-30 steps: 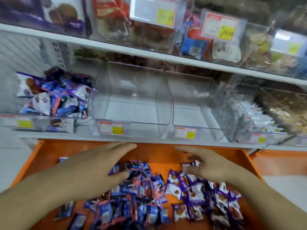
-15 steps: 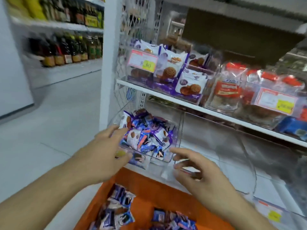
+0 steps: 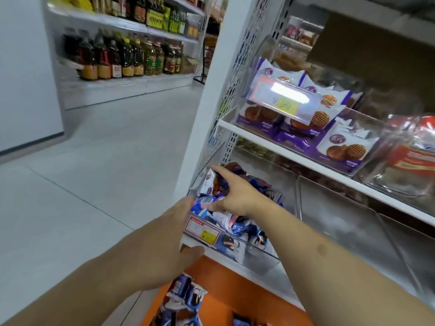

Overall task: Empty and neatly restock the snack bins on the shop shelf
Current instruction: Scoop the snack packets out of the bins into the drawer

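Both hands are open: left hand (image 3: 164, 241) touches the full bin (image 3: 249, 252) front, right hand (image 3: 237, 196) reaches inside. Grab both sides, pull straight.

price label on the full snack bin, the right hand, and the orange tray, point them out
price label (image 3: 203, 229): head view, on its yellow patch.
right hand (image 3: 237, 196): head view, back of the hand.
orange tray (image 3: 226, 285): head view, bare floor.

The neighbouring clear bin (image 3: 341, 222) lies open to reach; the upper shelf (image 3: 306, 161) caps headroom above it.
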